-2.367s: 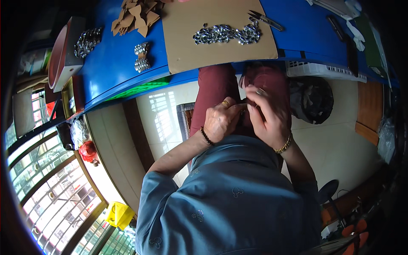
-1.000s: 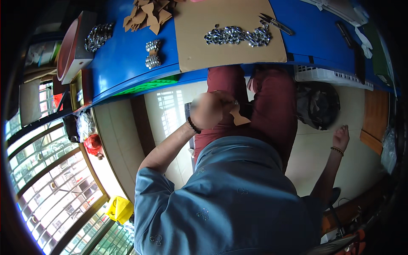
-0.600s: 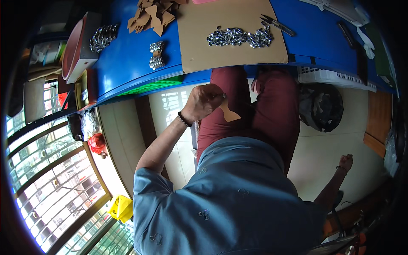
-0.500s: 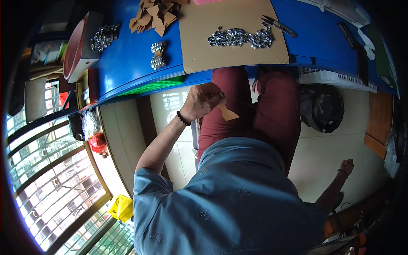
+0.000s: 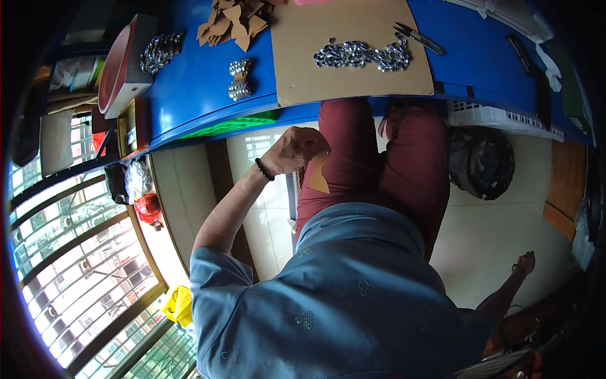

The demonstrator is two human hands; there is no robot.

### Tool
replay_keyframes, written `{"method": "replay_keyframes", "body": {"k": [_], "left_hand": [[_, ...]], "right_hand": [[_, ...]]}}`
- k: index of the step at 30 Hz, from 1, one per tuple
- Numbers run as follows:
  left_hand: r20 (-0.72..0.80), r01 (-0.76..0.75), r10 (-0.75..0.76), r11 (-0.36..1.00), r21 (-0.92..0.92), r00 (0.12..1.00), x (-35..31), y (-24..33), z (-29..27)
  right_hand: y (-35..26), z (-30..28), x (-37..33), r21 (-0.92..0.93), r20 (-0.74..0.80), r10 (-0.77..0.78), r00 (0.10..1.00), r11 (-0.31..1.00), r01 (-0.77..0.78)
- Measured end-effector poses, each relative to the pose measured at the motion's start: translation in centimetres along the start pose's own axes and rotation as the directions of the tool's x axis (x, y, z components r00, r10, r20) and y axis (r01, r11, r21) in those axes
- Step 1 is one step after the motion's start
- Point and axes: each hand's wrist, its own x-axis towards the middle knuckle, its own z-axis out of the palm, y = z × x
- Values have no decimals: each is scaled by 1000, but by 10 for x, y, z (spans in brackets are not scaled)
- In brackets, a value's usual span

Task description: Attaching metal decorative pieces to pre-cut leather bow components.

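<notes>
My left hand (image 5: 295, 150), closed, grips a small brown bow-shaped cardboard piece (image 5: 320, 175) above my left thigh. A small shiny bit shows at its fingertips, too small to name. A faint thin line, like a thread, runs rightward from there over my lap. Far out to the lower right is my right hand (image 5: 525, 261), its fingers pressed together; what they hold, if anything, cannot be made out. On the table ahead, a bow-shaped piece covered with silver gems (image 5: 239, 80) lies left of a tan board (image 5: 347, 87) bearing a pile of loose silver gems (image 5: 360, 55).
Brown cardboard bows (image 5: 235, 22) are heaped on the blue table (image 5: 189, 82). Thread snips (image 5: 419, 38) rest on the board's right edge. Silver gem pieces (image 5: 160, 52) lie farther left, beside a pink round tray (image 5: 115, 66). A black bag (image 5: 483, 163) stands below a white basket (image 5: 486, 115).
My right arm has stretched farther out to the right and toward the lower edge. My left hand has shifted slightly left, and the cardboard bow now hangs more steeply.
</notes>
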Motion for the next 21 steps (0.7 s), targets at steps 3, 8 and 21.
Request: {"method": "replay_keyframes", "body": {"k": [3,8,21], "left_hand": [[-24,-35,35,999,-38,999,-5,-24,9],[-28,4,-6,996,-92,1000,5,-34,45],[130,45,21,874,-484,991,12,12,68]], "right_hand": [[-41,-89,36,-728,-48,-113,992,684,43],[0,-59,35,-840,523,-624,580,-491,230],[79,467,-390,-466,885,441,149,834,295]]}}
